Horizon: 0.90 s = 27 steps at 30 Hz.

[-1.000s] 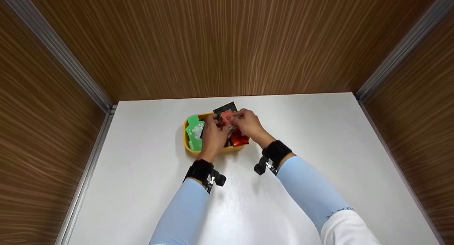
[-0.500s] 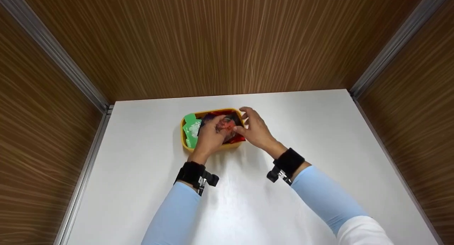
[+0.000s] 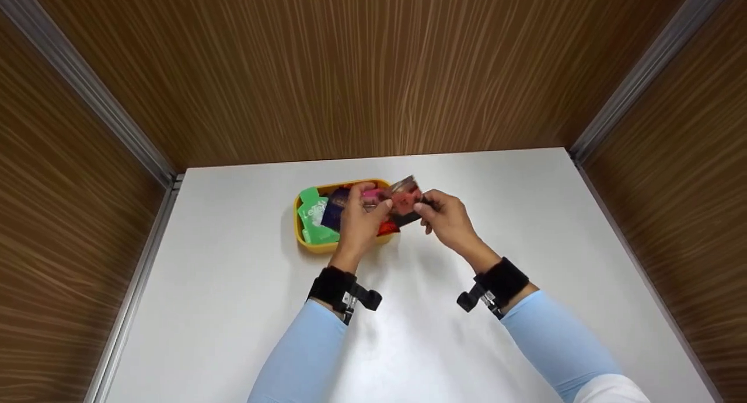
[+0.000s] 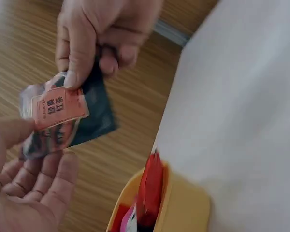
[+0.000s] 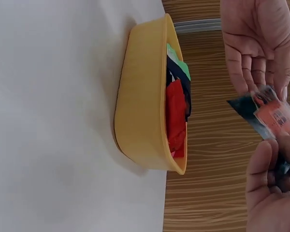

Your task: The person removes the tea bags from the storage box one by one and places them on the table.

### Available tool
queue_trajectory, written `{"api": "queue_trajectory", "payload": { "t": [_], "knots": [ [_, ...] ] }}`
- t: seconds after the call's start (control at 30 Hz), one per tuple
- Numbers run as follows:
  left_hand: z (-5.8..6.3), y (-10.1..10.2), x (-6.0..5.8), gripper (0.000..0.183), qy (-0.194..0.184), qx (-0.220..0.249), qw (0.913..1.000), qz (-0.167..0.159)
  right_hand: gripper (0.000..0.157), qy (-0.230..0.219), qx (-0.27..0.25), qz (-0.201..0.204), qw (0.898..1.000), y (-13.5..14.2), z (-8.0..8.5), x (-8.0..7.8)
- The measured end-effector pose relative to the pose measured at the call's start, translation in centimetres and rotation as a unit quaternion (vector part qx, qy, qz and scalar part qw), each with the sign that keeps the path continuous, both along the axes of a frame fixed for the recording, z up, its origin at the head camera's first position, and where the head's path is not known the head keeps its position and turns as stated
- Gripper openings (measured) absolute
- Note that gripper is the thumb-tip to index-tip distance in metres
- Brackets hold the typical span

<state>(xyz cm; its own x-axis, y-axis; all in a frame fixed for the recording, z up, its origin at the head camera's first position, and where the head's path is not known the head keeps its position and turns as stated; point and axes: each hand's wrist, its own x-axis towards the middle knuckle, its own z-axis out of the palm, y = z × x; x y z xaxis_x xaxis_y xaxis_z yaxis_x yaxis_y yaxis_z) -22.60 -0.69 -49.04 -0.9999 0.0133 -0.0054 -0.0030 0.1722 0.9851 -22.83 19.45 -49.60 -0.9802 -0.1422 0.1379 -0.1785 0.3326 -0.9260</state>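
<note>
Left hand (image 3: 359, 219) and right hand (image 3: 446, 216) pinched a packet (image 4: 63, 110) above the box's (image 3: 318, 248) right edge. This apparent handover next needed one release.

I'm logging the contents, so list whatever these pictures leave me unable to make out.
Right wrist view: the floor of the yellow box, hidden by its near wall.
Right wrist view: the lettering on the tea packet, blurred.
Head view: part of the box's contents, covered by the left hand.
Head view: the smallest print on the green packet, too small.
Left wrist view: much of the box, cut off by the bottom edge.
</note>
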Motion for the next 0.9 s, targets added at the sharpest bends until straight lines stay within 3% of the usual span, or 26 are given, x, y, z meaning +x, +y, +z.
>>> {"api": "queue_trajectory", "payload": {
  "t": [0.1, 0.23, 0.33, 0.43, 0.53, 0.67, 0.73, 0.83, 0.9],
  "knots": [
    [-0.3, 1.1, -0.4, 0.037, -0.001, -0.024, 0.9997, 0.002, 0.015, -0.045, -0.090, -0.031, 0.994, 0.2, -0.6, 0.0],
    [-0.9, 2.4, -0.9, 0.030, 0.005, -0.071, 0.9972, 0.022, 0.018, -0.082, -0.117, -0.065, 0.988, 0.6, -1.3, -0.2],
    [-1.3, 3.0, -1.3, 0.041, 0.000, -0.083, 0.9962, 0.026, 0.017, -0.100, -0.124, -0.093, 0.983, 0.7, -1.9, -0.7],
    [-1.8, 3.2, -1.4, 0.054, 0.019, -0.137, 0.9904, 0.006, 0.015, -0.117, -0.142, -0.126, 0.975, 0.6, -2.5, -1.5],
    [-2.4, 2.9, -1.2, 0.052, 0.075, -0.231, 0.9699, -0.014, 0.015, -0.138, -0.160, -0.158, 0.964, 0.8, -3.4, -2.4],
    [-3.2, 2.3, -0.6, 0.036, 0.146, -0.357, 0.9220, -0.032, 0.017, -0.159, -0.148, -0.186, 0.958, 1.4, -4.7, -3.5],
    [-3.5, 2.0, -0.4, 0.036, 0.155, -0.392, 0.9056, -0.045, 0.017, -0.166, -0.124, -0.193, 0.959, 1.7, -5.4, -4.0],
    [-3.8, 1.8, -0.1, 0.041, 0.150, -0.420, 0.8934, -0.056, 0.019, -0.178, -0.078, -0.198, 0.961, 1.9, -6.3, -4.6],
    [-3.9, 1.7, 0.0, 0.043, 0.145, -0.425, 0.8913, -0.060, 0.020, -0.191, -0.052, -0.199, 0.960, 1.8, -6.8, -5.1]
  ]
}}
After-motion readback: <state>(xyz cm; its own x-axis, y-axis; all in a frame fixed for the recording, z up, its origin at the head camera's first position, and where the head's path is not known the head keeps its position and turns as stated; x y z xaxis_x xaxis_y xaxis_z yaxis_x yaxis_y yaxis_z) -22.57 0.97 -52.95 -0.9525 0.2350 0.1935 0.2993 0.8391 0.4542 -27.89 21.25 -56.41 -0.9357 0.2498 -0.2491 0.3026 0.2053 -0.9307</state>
